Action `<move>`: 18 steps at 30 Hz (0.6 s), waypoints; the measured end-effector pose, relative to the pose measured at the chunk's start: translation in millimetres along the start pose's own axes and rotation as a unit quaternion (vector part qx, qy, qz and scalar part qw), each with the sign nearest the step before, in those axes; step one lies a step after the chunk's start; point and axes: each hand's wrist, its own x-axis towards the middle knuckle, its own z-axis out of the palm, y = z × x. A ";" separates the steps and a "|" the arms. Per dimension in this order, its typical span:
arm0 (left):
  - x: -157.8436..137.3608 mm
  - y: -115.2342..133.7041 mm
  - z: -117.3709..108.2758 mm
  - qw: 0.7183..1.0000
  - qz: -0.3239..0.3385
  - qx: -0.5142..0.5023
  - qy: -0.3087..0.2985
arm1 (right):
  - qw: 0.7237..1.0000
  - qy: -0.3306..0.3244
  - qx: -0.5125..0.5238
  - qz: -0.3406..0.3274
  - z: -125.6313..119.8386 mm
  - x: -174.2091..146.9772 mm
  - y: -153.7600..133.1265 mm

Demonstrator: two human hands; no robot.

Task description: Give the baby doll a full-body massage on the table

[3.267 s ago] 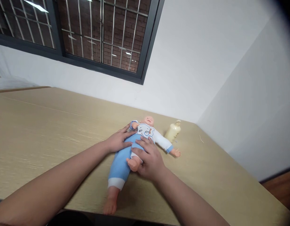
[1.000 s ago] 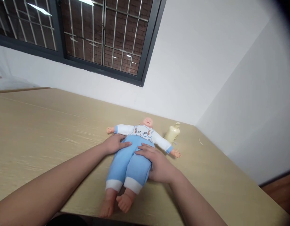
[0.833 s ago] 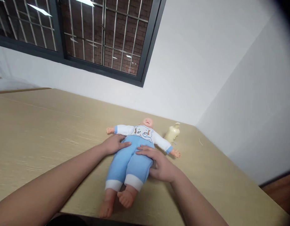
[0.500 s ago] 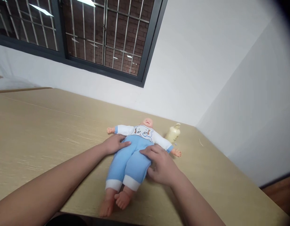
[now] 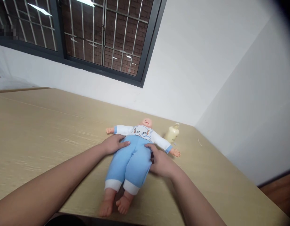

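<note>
A baby doll [image 5: 129,164] lies on its back on the wooden table, its head toward the wall and bare feet toward me. It wears light blue trousers and a white top with an elephant face on the chest. My left hand [image 5: 113,144] is closed around one side of its waist, thumb over the front and some fingertips hidden. On the opposite hip, my right hand [image 5: 161,161] grips the blue cloth with bent fingers, partly tucked beside the body. Both doll arms stretch out sideways.
A cream pump bottle [image 5: 171,134] stands beyond the doll's arm on the right. The table [image 5: 53,125] meets a white wall [image 5: 182,62] with a barred window [image 5: 107,34] above. A thin pale strand [image 5: 199,142] lies near the table's right edge.
My right hand has shifted slightly up along the doll's hip toward the waist. The doll's legs lie a little straighter and its feet farther apart. My left hand stays in place.
</note>
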 end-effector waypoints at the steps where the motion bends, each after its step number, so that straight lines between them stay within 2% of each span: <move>1: 0.1 -1.2 0.2 1.000 -0.015 0.010 -0.001 | 1.000 0.003 0.012 0.007 1.8 1.3 2.9; 4: 0.8 -5.4 1.2 0.996 -0.077 0.048 0.021 | 0.998 0.028 0.041 0.023 7.5 6.3 11.2; 6: 1.3 -7.1 2.4 0.993 -0.095 0.053 0.038 | 0.998 0.038 0.041 0.030 10.7 10.0 15.7; 9: 1.7 -6.7 4.7 0.996 -0.080 0.008 0.047 | 0.998 0.039 0.035 0.027 14.4 15.0 20.5; 14: 2.1 -5.8 8.4 0.996 -0.056 -0.057 0.031 | 0.996 0.067 0.050 -0.043 19.6 21.3 26.4; 18: 2.4 -5.3 8.1 0.994 -0.048 -0.093 0.020 | 0.992 0.081 0.060 -0.071 23.5 23.9 26.3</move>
